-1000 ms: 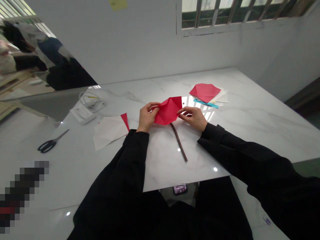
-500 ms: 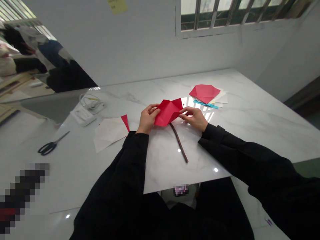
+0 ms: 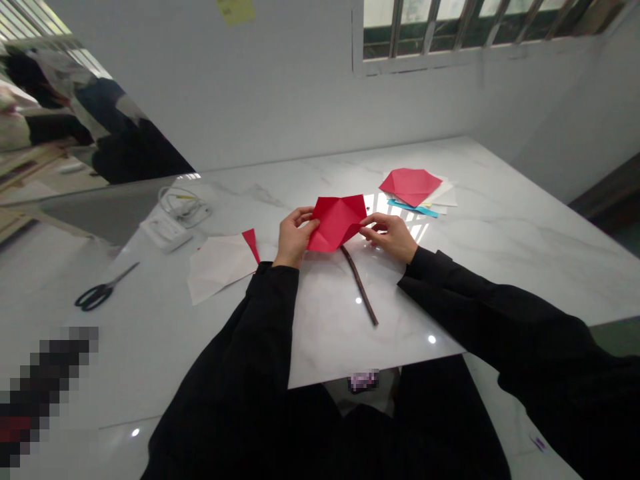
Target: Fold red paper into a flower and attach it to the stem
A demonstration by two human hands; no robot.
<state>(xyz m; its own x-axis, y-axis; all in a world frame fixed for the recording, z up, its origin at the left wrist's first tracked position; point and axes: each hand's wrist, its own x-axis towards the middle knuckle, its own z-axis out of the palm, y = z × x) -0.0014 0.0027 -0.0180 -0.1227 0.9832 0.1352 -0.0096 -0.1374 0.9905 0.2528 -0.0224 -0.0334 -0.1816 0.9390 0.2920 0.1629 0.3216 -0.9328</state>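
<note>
Head view: I have a creased, bright-red paper sheet (image 3: pixel 334 230) at the centre, held over the white marbled desk (image 3: pixel 325 333).
Left grip (image 3: pixel 291 241): thumb and fingers clamped on the sheet's 9 o'clock edge.
Right grip (image 3: pixel 393 238): fingertips pinched together on its 3 o'clock edge.
Crease work: shaping the folds, I judge; the next move calls for level pinches.
Thin dark-brown stick (image 3: pixel 361 287): leads off toward 5 o'clock; joined or merely beneath, I cannot tell. It may hinder turning.
2 o'clock: red-topped stack of coloured papers (image 3: pixel 411 187).
8 o'clock: off-white creased paper (image 3: pixel 220 262) near the black left sleeve (image 3: pixel 235 340), which could snag it; black-handled scissors (image 3: pixel 107 289) beyond.
</note>
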